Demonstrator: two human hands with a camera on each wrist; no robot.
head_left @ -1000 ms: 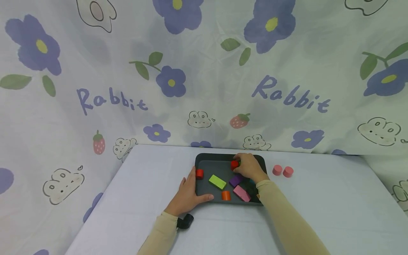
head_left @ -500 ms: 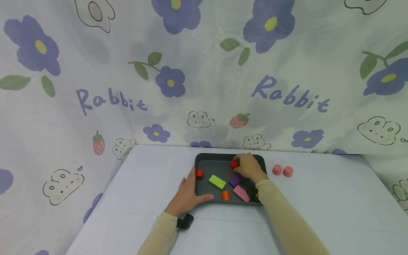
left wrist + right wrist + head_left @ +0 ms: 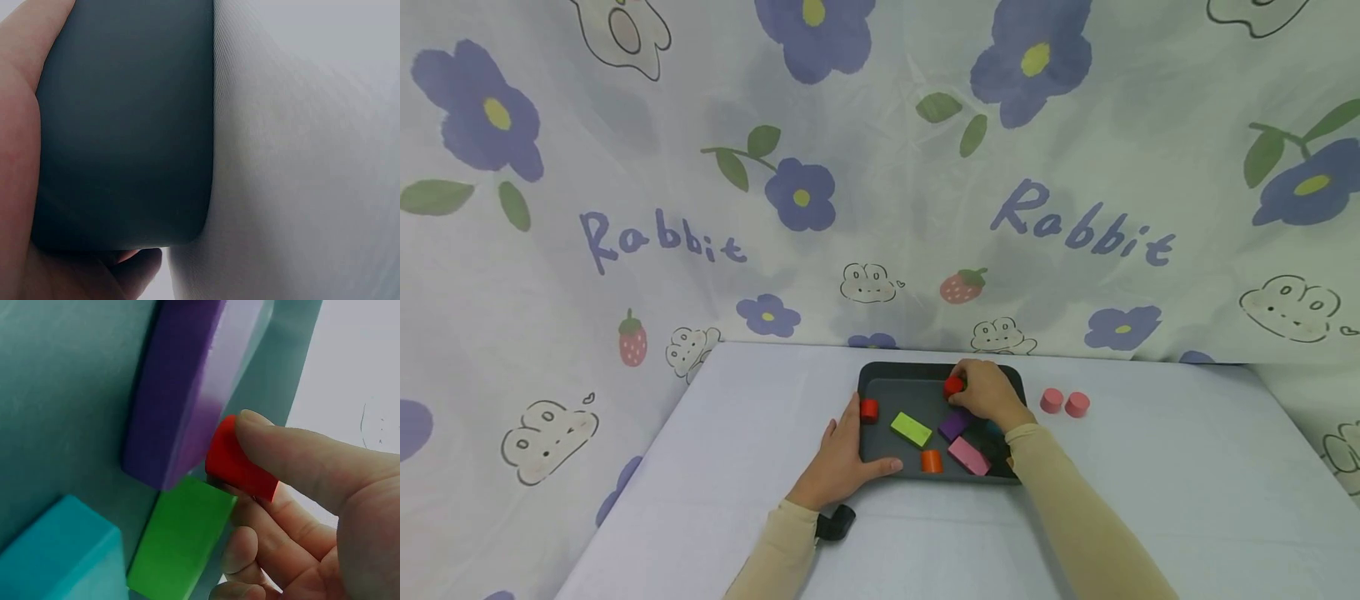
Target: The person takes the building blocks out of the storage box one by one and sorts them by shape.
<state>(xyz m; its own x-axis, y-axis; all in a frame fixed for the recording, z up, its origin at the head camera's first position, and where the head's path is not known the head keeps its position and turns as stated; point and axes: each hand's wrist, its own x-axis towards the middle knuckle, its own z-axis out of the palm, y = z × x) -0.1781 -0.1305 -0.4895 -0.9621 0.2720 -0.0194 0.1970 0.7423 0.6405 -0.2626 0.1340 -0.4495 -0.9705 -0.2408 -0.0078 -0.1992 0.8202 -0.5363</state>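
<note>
A dark grey tray (image 3: 904, 392) holds several coloured toy blocks. My left hand (image 3: 835, 462) lies straight-fingered along its left side, with the thumb over the front rim; in the left wrist view the tray wall (image 3: 125, 125) hides part of the hand. My right hand (image 3: 992, 393) pinches a red cylinder block (image 3: 240, 464) between thumb and fingers at the tray's back right. Next to that cylinder in the right wrist view are a purple block (image 3: 175, 394) and a green block (image 3: 181, 537), with a teal block (image 3: 69, 550) lower left.
Another red cylinder (image 3: 868, 411) lies by the tray's left wall. A lime block (image 3: 912, 429), an orange piece (image 3: 932, 462) and a pink block (image 3: 969, 456) are also inside. Two pink cylinders (image 3: 1064, 402) stand right of the tray. A patterned curtain (image 3: 880, 183) hangs behind the table.
The red cylinder tips slightly between the right hand's fingers, its round end showing more. The left hand and the tray keep their place.
</note>
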